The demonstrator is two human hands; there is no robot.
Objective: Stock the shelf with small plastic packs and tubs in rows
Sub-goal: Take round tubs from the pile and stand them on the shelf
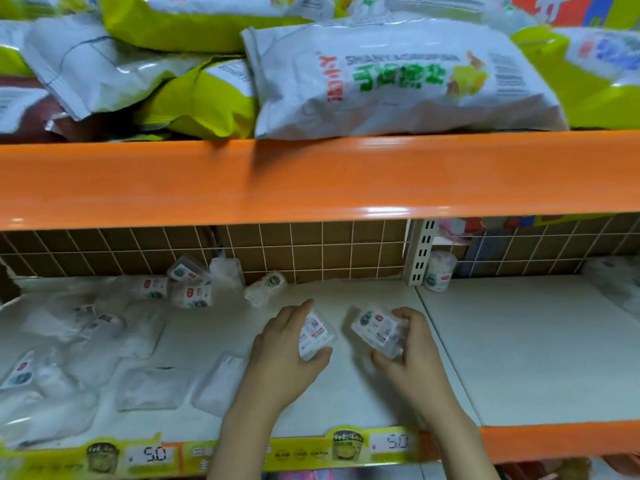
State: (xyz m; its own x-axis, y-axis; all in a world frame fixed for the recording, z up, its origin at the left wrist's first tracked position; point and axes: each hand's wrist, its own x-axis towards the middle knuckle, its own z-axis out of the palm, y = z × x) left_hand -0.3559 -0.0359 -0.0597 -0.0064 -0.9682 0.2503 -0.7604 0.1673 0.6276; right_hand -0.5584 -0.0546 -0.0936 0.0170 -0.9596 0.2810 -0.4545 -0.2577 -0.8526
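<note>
Two clear tubs, one gripped in my left hand [289, 344], one [378, 330] in my right hand [408, 348]; placing step, next set both upright side by side on the white shelf [363, 396]

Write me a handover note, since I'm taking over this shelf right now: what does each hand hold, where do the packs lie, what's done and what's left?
Left hand grips a small clear tub on the white shelf.
Right hand grips a second tub beside it.
Near the tiled back wall, several tubs lie tipped and scattered; flat clear packs lie loose at the left front.
One tub stands upright by the upright post.
Done: no neat row visible.
Left: set both held tubs down, then line up the rest.
</note>
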